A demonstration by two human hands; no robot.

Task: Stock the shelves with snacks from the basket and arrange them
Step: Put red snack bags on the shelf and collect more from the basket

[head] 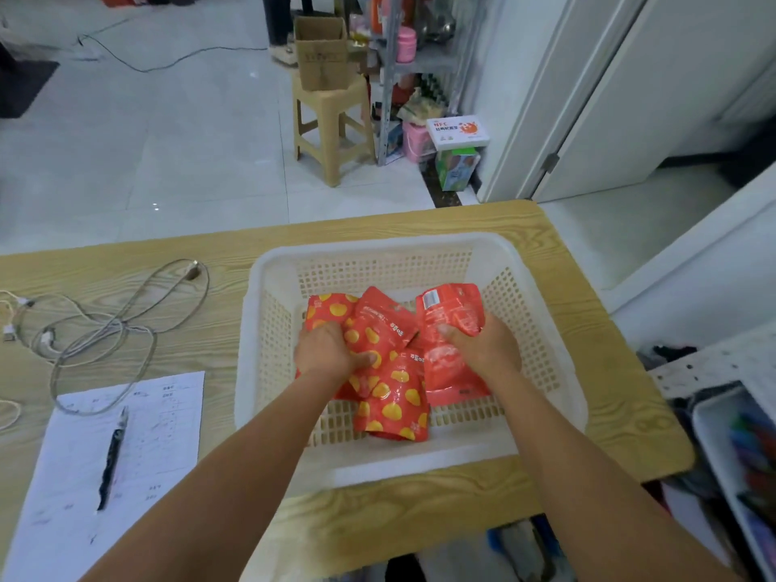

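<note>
A white plastic basket (268, 329) stands on the wooden table (168, 342) and holds several red snack pouches printed with yellow fruit. Both my hands reach down into it. My left hand (329, 348) grips the overlapping pouches on the left (378, 329). My right hand (483, 344) grips a pouch turned back side up (451, 308), its barcode showing. One more pouch (394, 409) lies loose at the front of the basket, partly under the others. The metal shelf unit (399, 77) stands across the floor beyond the table, holding bottles and packets.
Left of the basket lie tangled white cables (105, 325), a printed sheet (113, 468) and a black pen (111, 459). A beige stool (331, 132) carries a cardboard box (321, 52) beside the shelves. Boxes (457, 132) sit stacked on the floor. A white tray with pens (747, 455) is at the right.
</note>
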